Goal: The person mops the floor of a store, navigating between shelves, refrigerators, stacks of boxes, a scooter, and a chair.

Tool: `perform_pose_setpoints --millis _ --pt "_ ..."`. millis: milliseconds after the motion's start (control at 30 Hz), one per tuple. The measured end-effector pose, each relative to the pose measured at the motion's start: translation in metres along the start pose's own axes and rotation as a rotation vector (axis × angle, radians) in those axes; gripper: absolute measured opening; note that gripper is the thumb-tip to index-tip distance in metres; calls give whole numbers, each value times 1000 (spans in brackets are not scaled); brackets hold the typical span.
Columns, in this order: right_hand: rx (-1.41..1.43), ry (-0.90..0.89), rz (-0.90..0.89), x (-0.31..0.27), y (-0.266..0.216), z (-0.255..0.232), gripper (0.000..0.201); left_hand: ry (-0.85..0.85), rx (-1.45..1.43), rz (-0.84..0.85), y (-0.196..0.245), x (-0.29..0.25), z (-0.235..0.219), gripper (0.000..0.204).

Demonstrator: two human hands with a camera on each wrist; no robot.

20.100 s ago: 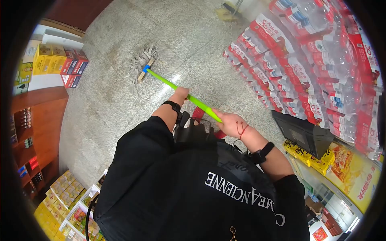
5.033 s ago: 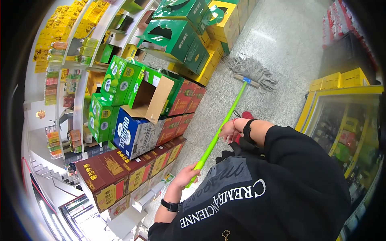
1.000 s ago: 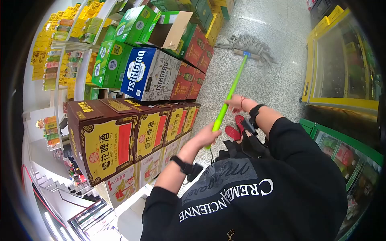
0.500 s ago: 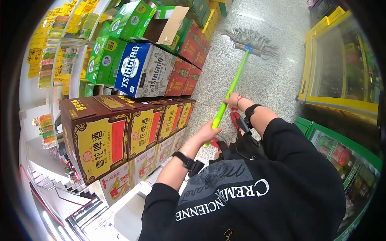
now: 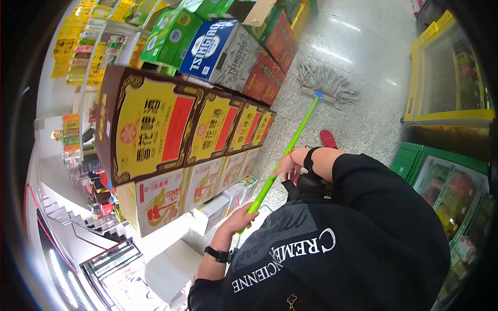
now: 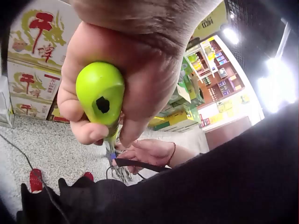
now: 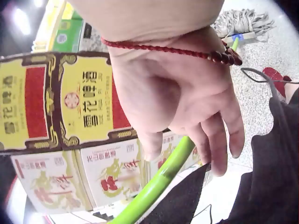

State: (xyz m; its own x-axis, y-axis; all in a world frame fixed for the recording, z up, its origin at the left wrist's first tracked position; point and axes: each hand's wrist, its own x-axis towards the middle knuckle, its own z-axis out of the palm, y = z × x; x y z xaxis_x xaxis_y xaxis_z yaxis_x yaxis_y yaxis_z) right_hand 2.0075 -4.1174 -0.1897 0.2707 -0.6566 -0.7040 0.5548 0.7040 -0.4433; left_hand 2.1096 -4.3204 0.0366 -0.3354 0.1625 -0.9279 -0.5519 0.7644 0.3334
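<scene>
A mop with a grey string head (image 5: 328, 85) lies on the floor, its bright green handle (image 5: 301, 127) slanting back towards the body. The left hand (image 5: 240, 218) grips the handle near its end; in the left wrist view the left hand (image 6: 124, 77) has its fingers curled round the rounded green end (image 6: 99, 88). Farther up the handle is the right hand (image 5: 288, 163), with a red cord at the wrist. In the right wrist view the right hand (image 7: 177, 93) shows its palm, fingers loosely extended, the handle (image 7: 161, 177) emerging between thumb and fingers.
Stacked drink cartons (image 5: 150, 127) stand along the left, with shelves behind. Glass-fronted coolers, one yellow-framed (image 5: 448, 116) and one green-framed (image 5: 441, 155), line the right. A red shoe (image 5: 327, 138) is on the speckled floor (image 5: 363, 124). Stairs (image 5: 98, 223) show at lower left.
The left hand and handle end have moved back towards the body and leftward. The right hand's fingers have loosened from the handle. Cartons appear higher in the head view, and the mop head appears lower.
</scene>
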Motion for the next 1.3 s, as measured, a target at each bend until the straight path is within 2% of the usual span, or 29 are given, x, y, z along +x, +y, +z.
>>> perform_pose_setpoints --millis 100,167,233,300,367,433,500,567,633,667,700,767,800,867,900,967,1000,1067,1167,1300 --pt "-101 -62 56 47 -17 40 61 30 23 16 -65 -28 -1 45" --pt "-145 -96 66 57 -32 68 61 46 -8 2 -98 -45 5 45" --pt "-192 -157 81 70 -38 91 67 51 -19 42 -119 -64 10 44" --pt "-264 -113 86 72 -40 101 65 57 -18 50 -130 -70 14 43" --pt "-327 -54 -54 46 -41 109 60 62 -34 25 -128 -72 14 41" --pt "-324 -96 -33 61 -29 91 63 61 3 22 -108 -71 4 40" --pt "-242 -48 93 62 -17 73 60 61 8 26 -93 -60 -2 36" --pt "-199 -3 58 47 -6 57 60 59 44 51 -71 -43 -7 34" --pt "-105 126 -47 32 6 37 58 46 20 64 -42 -22 -7 33" --pt "-157 180 -274 17 18 27 57 36 -9 74 -26 -11 -7 31" --pt "-148 176 -279 5 26 18 57 31 -3 67 -9 0 -6 31" --pt "-33 404 -326 -15 39 -3 50 36 81 119 28 25 -6 30" --pt "-23 406 -325 -28 41 -17 50 37 77 143 48 39 -4 28" --pt "453 578 -223 -54 46 -40 43 35 68 192 82 69 1 27" --pt "464 581 -220 -69 50 -50 43 32 63 224 96 88 5 26" --pt "579 768 -362 -97 61 -66 40 -8 -2 204 137 108 15 28" --pt "563 834 -363 -106 64 -74 41 -18 -4 199 151 120 20 28" --pt "460 966 -329 -129 65 -83 42 -3 4 300 173 141 30 28" --pt "294 1055 -240 -144 65 -94 44 26 -50 285 191 158 39 29" --pt "188 1062 -237 -147 63 -88 51 -21 -66 274 188 155 36 34"
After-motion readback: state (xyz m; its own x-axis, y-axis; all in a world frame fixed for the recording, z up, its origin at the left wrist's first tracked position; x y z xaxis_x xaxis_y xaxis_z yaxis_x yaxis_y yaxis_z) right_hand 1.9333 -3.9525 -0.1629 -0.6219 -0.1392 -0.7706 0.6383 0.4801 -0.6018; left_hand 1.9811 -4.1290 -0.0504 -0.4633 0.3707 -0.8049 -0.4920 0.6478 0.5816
